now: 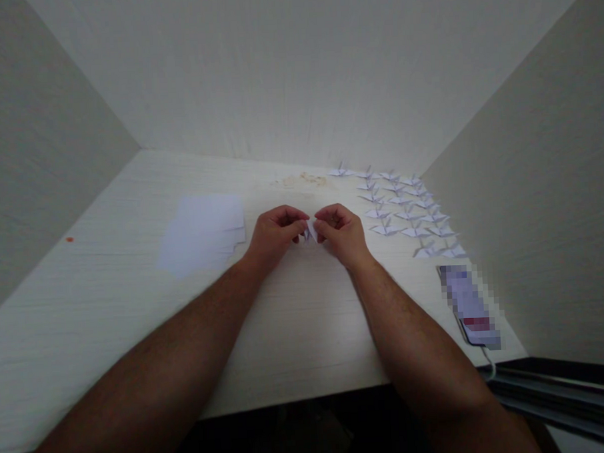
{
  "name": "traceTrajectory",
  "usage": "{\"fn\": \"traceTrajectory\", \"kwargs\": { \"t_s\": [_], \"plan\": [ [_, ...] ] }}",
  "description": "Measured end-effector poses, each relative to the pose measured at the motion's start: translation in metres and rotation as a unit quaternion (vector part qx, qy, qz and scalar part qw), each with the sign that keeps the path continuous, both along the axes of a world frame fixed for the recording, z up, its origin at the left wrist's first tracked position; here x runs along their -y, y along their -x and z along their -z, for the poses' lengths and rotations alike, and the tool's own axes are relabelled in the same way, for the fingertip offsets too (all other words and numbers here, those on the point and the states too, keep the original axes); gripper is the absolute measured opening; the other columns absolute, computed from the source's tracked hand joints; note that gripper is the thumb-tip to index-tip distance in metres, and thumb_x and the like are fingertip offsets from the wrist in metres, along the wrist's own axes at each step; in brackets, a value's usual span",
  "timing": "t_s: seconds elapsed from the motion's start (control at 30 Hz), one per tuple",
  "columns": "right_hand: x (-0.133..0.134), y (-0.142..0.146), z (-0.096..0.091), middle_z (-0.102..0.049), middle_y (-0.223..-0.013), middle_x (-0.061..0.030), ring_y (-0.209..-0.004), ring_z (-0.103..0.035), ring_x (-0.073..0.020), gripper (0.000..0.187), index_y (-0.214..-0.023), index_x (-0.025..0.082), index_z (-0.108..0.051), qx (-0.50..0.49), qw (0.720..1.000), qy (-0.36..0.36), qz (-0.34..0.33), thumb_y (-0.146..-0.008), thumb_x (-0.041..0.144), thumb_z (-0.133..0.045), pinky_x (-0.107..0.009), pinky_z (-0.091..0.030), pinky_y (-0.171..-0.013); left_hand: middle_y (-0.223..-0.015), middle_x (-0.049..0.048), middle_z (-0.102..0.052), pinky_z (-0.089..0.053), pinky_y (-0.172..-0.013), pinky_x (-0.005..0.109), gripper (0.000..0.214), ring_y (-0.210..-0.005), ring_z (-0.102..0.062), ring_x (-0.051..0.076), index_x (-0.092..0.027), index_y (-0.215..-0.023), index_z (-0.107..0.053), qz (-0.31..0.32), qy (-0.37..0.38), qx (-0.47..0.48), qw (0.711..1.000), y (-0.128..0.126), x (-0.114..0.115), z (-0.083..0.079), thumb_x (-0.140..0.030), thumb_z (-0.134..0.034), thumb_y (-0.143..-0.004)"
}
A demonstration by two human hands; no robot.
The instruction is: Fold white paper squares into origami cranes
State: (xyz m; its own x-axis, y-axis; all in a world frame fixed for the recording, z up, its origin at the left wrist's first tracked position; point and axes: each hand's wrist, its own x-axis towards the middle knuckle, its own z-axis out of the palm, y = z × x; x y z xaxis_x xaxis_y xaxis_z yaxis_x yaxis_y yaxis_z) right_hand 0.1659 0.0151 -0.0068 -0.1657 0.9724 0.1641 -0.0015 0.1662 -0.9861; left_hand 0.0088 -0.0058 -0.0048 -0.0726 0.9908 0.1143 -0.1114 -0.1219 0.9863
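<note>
Between my two hands is a small piece of folded white paper (311,231), held just above the middle of the table. My left hand (281,231) pinches it from the left with thumb and fingers. From the other side, my right hand (340,230) grips it the same way, fingers curled. The fingertips hide much of the paper, so its exact folds are hard to make out. To the right of my right hand stand several white folded paper cranes (385,229) in rows.
Loose sheets of white paper (207,230) lie spread at the left. A phone (468,306) with a white cable (489,364) rests near the right edge. Walls enclose the white table (307,346) at the back and sides. A small orange spot (70,240) marks the far left.
</note>
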Motion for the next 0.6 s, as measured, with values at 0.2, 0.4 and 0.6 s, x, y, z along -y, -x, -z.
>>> {"fn": "traceTrajectory", "kwargs": {
  "t_s": [0.2,0.4,0.6],
  "plan": [
    [0.0037,-0.0016,0.0009,-0.065,-0.067,0.0026,-0.058,-0.058,-0.0102,0.014,-0.084,0.022,-0.071,0.086,0.993,-0.083,0.024,-0.077,0.021,-0.060,-0.025,-0.048,-0.057,-0.063,-0.0010,-0.065,-0.045,-0.049,0.022,0.016,-0.052,-0.054,0.009,-0.016,-0.076,-0.070,-0.032,0.001,0.018,0.999,-0.0009,-0.0015,0.0009,-0.024,-0.078,-0.065],
    [0.0052,-0.0013,-0.0005,-0.070,-0.087,-0.0008,-0.072,-0.063,-0.0121,0.022,-0.093,0.023,-0.073,0.127,0.981,-0.140,0.045,-0.073,0.021,-0.064,-0.026,-0.053,-0.063,-0.066,0.0013,-0.067,-0.051,-0.057,0.025,0.018,-0.058,-0.059,0.011,-0.015,-0.077,-0.071,-0.040,0.022,0.028,0.999,-0.0008,-0.0035,0.0021,-0.026,-0.077,-0.064],
    [0.0067,0.0007,-0.0037,-0.070,-0.075,0.0003,-0.061,-0.060,-0.0109,0.018,-0.088,0.022,-0.072,0.090,0.993,-0.066,0.036,-0.073,0.028,-0.069,-0.025,-0.051,-0.057,-0.066,0.0008,-0.067,-0.052,-0.056,0.025,0.016,-0.057,-0.060,0.011,-0.016,-0.076,-0.070,-0.044,0.014,-0.004,0.999,-0.0020,0.0003,-0.0021,-0.025,-0.077,-0.065]
  ]
}}
